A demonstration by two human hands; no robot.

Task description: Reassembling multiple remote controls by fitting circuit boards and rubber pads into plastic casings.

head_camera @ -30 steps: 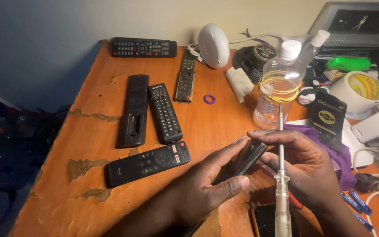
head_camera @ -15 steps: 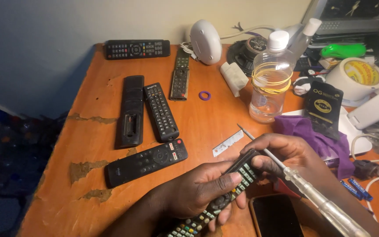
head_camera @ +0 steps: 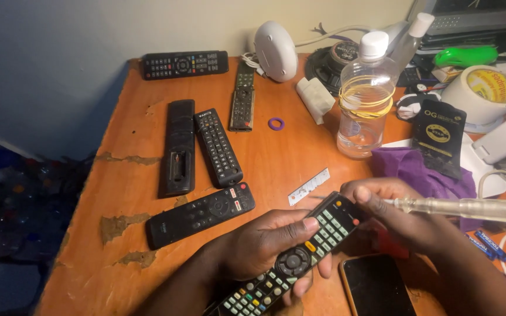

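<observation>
My left hand grips a long black remote with coloured buttons, face up, low in the middle of the view. My right hand holds a screwdriver with a clear handle that points right, and its fingers rest on the remote's top end. The screwdriver's tip is hidden behind my fingers. A small white strip lies on the orange wooden table just above my hands.
Several other black remotes lie across the table's left and back. A clear plastic bottle, a purple cloth, a black packet, a tape roll and a white round device crowd the right and back. A dark phone lies below my right hand.
The remote has been turned from edge-on to face up in my left hand. The screwdriver swung from upright to lying sideways, handle to the right. The view shifted slightly.
</observation>
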